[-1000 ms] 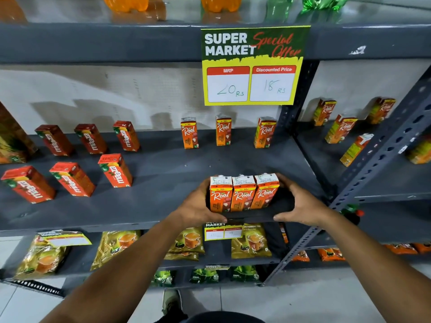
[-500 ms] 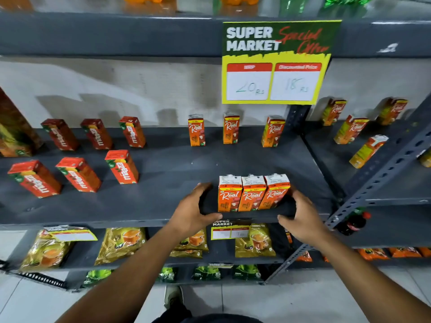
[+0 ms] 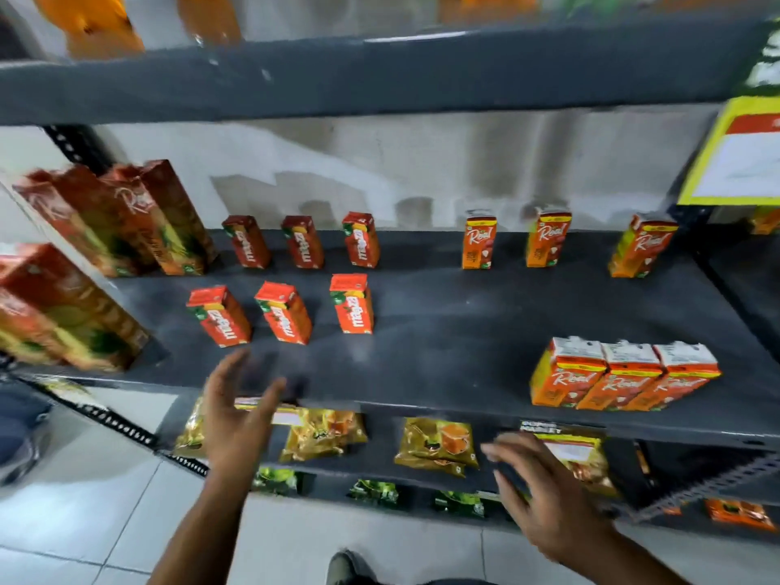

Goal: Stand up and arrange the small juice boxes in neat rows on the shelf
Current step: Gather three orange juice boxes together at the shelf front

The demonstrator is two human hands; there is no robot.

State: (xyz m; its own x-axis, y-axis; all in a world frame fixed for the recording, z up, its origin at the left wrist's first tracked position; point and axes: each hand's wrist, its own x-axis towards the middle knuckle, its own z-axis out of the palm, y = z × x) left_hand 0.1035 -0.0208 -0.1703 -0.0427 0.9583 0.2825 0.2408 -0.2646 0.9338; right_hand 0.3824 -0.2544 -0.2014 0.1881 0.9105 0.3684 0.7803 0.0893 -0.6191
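Note:
Three orange Real juice boxes [image 3: 624, 375] stand side by side near the front edge of the dark grey shelf [image 3: 443, 344], at the right. A second row of Real boxes [image 3: 546, 239] stands spaced out at the back. Red Maaza boxes stand in two rows on the left, front row [image 3: 285, 312] and back row [image 3: 304, 242]. My left hand [image 3: 238, 409] hovers open at the shelf's front edge, below the front Maaza row. My right hand [image 3: 544, 496] is open and lower, in front of the shelf below. Neither hand touches a box. The picture is motion-blurred.
Tall juice cartons [image 3: 122, 221] stand at the shelf's far left. A yellow price sign [image 3: 743, 158] hangs at the upper right. Tea packets [image 3: 439, 447] lie on the shelf below. Orange bottles [image 3: 97, 23] stand on the shelf above. Tiled floor [image 3: 105, 521] lies beneath.
Both hands have let go of the three Real boxes and swung left and down. The view has turned left, so the three boxes now sit at the right.

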